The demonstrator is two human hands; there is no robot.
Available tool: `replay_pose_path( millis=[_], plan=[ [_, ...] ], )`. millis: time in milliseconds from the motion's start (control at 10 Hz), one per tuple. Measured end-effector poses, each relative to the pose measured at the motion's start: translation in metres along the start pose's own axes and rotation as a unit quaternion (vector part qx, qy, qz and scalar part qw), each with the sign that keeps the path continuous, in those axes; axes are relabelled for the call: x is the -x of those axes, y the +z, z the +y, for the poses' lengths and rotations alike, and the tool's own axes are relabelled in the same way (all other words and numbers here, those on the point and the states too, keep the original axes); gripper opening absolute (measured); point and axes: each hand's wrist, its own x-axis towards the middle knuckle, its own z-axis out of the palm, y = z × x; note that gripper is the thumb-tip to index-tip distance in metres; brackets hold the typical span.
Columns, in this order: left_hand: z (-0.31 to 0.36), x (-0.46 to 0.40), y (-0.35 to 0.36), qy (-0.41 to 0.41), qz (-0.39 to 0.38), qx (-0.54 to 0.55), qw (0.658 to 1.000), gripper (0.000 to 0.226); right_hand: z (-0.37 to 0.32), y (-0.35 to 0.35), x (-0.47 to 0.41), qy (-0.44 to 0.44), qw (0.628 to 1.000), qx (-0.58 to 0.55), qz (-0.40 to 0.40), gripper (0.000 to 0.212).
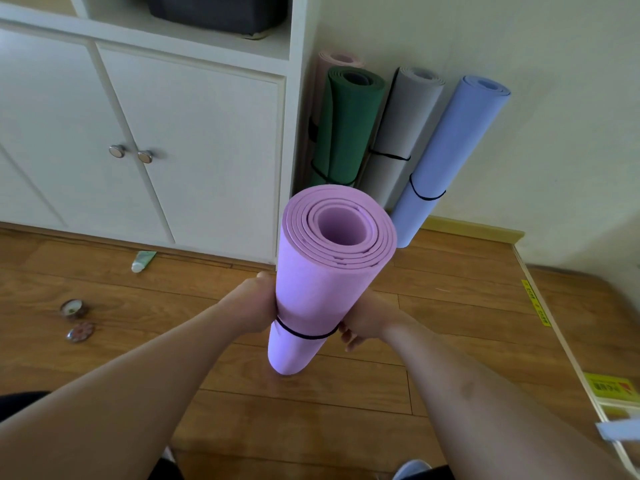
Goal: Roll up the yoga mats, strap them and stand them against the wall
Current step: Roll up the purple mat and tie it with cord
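Note:
A rolled purple yoga mat (325, 278) stands upright in front of me, its open end toward the camera and a thin black strap (304, 335) around its lower part. My left hand (258, 306) grips its left side and my right hand (360, 323) grips its right side at strap height. Its lower end hangs just above the wooden floor (311, 427). Against the wall (554, 133) lean several strapped rolled mats: pink (341, 60), green (346, 133), grey (401, 133) and blue (450, 150).
A white cabinet (156, 133) with two knobbed doors fills the left, and a dark basket (218, 12) sits on its shelf. A green tube (142, 260) and two small round tins (77, 320) lie on the floor at left. A raised wooden step edge with yellow stickers (540, 306) runs along the right.

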Motion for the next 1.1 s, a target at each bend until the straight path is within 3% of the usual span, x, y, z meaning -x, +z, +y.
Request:
replay_pose_path(
  millis=[100,300,400,600,700,800,900,1000,1100],
  plan=[
    [-0.004,-0.007,0.004,0.000,0.001,0.037,0.999,0.011,0.000,0.008,-0.008,0.011,0.999,0.019,0.031,0.029],
    [0.021,0.008,-0.008,-0.046,-0.068,0.205,0.975,0.012,-0.003,-0.009,-0.006,0.042,0.983,-0.167,0.057,0.040],
    [0.022,0.012,-0.008,-0.043,-0.072,0.131,0.988,0.011,-0.002,-0.014,-0.003,0.028,0.983,-0.172,0.050,0.044],
    [0.016,0.010,-0.005,-0.006,-0.064,0.094,0.994,0.021,0.004,-0.011,-0.009,0.024,0.990,-0.132,0.032,0.041],
    [0.011,0.011,-0.003,0.050,-0.065,-0.008,0.997,0.025,0.004,-0.006,-0.011,0.023,0.995,-0.092,0.036,0.037],
    [0.007,0.012,0.003,0.122,-0.041,-0.220,0.967,0.019,0.003,0.003,-0.009,0.027,0.997,0.064,0.027,0.033],
    [0.000,0.008,0.007,0.151,-0.004,-0.288,0.946,0.010,0.001,0.007,-0.007,0.058,0.986,0.150,0.050,0.038],
    [-0.004,-0.002,0.003,0.150,0.005,-0.136,0.979,0.055,0.000,-0.003,-0.003,0.056,0.990,0.117,0.061,0.075],
    [0.007,0.002,-0.001,0.194,-0.065,0.021,0.979,0.122,-0.007,-0.014,0.011,-0.020,0.998,-0.056,0.024,0.064]
  ],
)
